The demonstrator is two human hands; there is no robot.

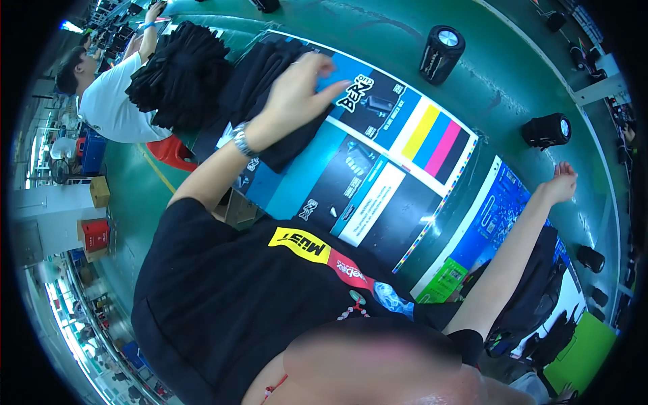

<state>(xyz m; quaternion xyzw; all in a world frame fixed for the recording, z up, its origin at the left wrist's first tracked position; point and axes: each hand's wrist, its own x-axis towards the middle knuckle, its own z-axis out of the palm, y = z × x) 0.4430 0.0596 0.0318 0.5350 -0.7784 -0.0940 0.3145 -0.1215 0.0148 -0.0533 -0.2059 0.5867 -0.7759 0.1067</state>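
Observation:
My left hand [297,98], with a metal watch on its wrist, is open, thumb and fingers apart. It hovers over the edge of a pile of black cloth [253,84] and the printed sheet [364,175] on the worktable; nothing shows in its grasp. On the right, my right hand [561,183] reaches over the green surface, its fingers curled together. Whether they hold anything small is hidden. Closest to that hand is a black cylindrical speaker [548,131], lying on its side and apart from the fingers.
Another cylindrical speaker [442,55] stands farther back on the green surface [503,81]. A third speaker [590,258] lies at the right. Bunched black straps [179,74] sit at far left, beside a person in a white shirt [111,111]. Black bags [533,297] lie at lower right.

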